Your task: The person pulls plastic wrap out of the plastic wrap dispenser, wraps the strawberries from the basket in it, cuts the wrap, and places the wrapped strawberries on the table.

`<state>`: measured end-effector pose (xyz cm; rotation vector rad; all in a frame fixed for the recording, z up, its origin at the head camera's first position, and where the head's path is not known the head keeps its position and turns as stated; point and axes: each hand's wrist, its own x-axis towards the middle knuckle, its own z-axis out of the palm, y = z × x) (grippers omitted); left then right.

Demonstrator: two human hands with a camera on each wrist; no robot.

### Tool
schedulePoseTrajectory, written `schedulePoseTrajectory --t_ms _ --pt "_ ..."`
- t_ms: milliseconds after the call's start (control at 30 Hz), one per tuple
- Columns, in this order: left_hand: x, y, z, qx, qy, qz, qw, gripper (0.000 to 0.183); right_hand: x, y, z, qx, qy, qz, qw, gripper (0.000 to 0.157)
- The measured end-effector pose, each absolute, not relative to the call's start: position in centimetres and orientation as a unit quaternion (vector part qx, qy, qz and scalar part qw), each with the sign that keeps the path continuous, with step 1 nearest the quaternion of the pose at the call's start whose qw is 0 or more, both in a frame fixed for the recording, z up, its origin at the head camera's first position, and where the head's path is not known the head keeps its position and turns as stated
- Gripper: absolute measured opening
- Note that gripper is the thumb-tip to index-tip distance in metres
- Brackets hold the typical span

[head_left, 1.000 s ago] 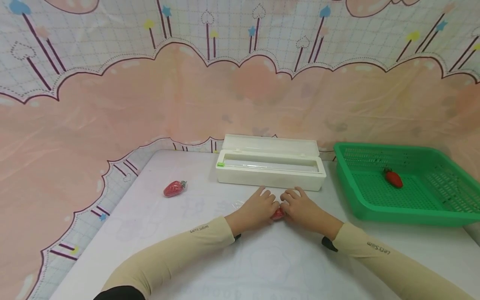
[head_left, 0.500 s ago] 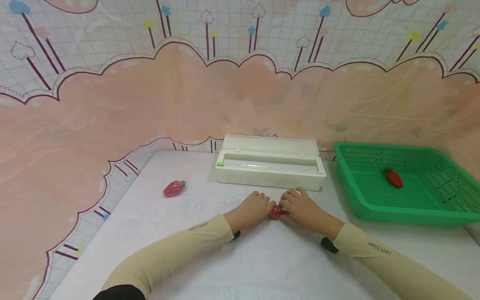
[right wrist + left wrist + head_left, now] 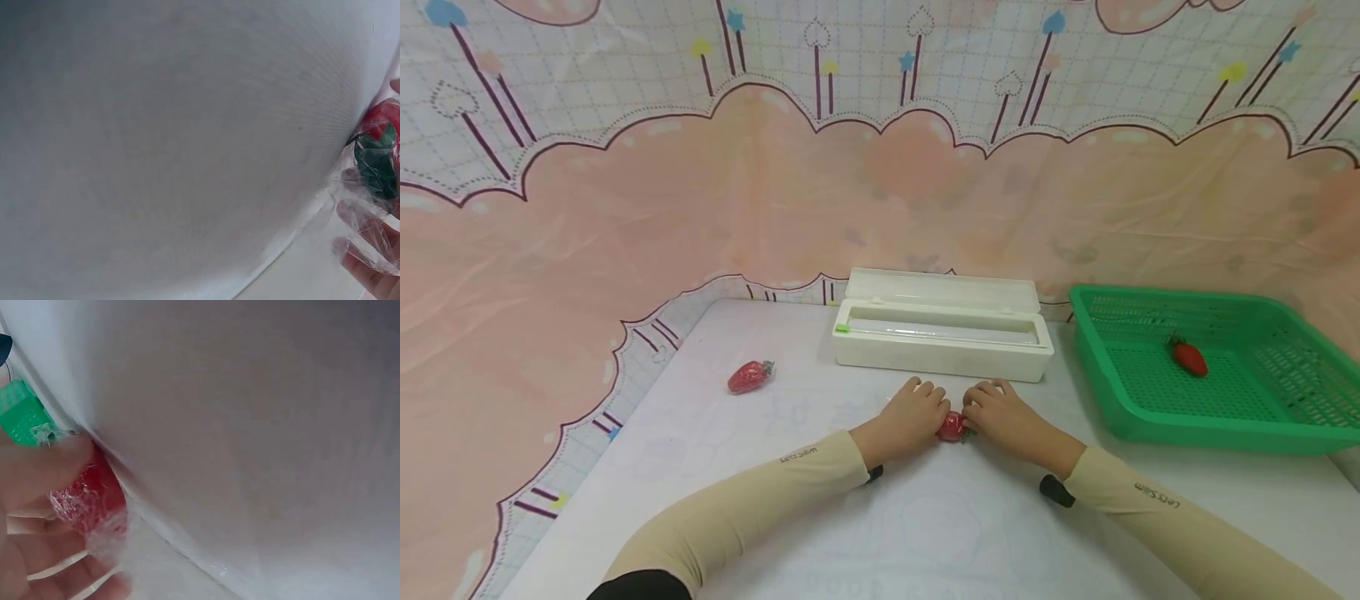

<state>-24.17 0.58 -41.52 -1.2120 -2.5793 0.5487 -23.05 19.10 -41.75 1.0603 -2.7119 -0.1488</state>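
A strawberry (image 3: 951, 427) wrapped in clear cling film lies between both hands, close above the white table. My left hand (image 3: 912, 419) pinches it by the body; the left wrist view shows thumb and fingers around the red, film-crinkled strawberry (image 3: 103, 487). At the leafy end, my right hand (image 3: 1006, 421) holds the loose cling film (image 3: 359, 212), which spreads over its fingers beside the green leaves (image 3: 375, 162). Another film-wrapped strawberry (image 3: 750, 377) rests on the table at the left. A bare-looking strawberry (image 3: 1189, 357) lies inside the green basket (image 3: 1150, 425).
Behind the hands stands a white cling film box (image 3: 940, 357) with its lid (image 3: 940, 288) raised and a film roll (image 3: 940, 330) inside. The basket occupies the right side of the white table (image 3: 940, 533). A patterned cloth (image 3: 820, 208) hangs behind.
Both hands' raised fingers have come down and curled in more. The strawberry between them has shifted slightly and shows more of itself, leaves towards the right hand. Less film shows beside the left hand.
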Motion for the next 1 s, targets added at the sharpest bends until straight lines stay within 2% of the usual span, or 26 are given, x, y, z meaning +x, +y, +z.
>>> schedulePoseTrajectory --t_ms 100,300,533,767,867,1000 --pt "-24.1 0.7 -41.5 -0.416 -0.883 0.186 0.113 0.05 -23.0 19.3 -41.7 0.357 -0.927 -0.047 0.105 0.019" --pt "-23.8 0.8 -41.2 -0.407 -0.891 0.179 0.097 0.045 -22.9 20.4 -41.7 0.36 -0.924 -0.05 0.12 0.036" --pt "-23.7 1.0 -41.1 -0.383 -0.906 0.165 0.075 0.041 -22.7 21.2 -41.7 0.351 -0.928 -0.076 0.096 0.02" --pt "-24.0 1.5 -41.7 -0.377 -0.908 0.152 0.096 0.031 -21.5 20.1 -41.1 0.407 -0.904 -0.078 0.104 0.03" --pt "-24.1 1.6 -41.7 -0.378 -0.908 0.147 0.105 0.029 -21.2 19.6 -41.0 0.429 -0.892 -0.078 0.117 0.025" --pt "-24.2 1.6 -41.7 -0.384 -0.91 0.129 0.091 0.041 -21.2 19.2 -41.0 0.44 -0.884 -0.087 0.132 0.018"
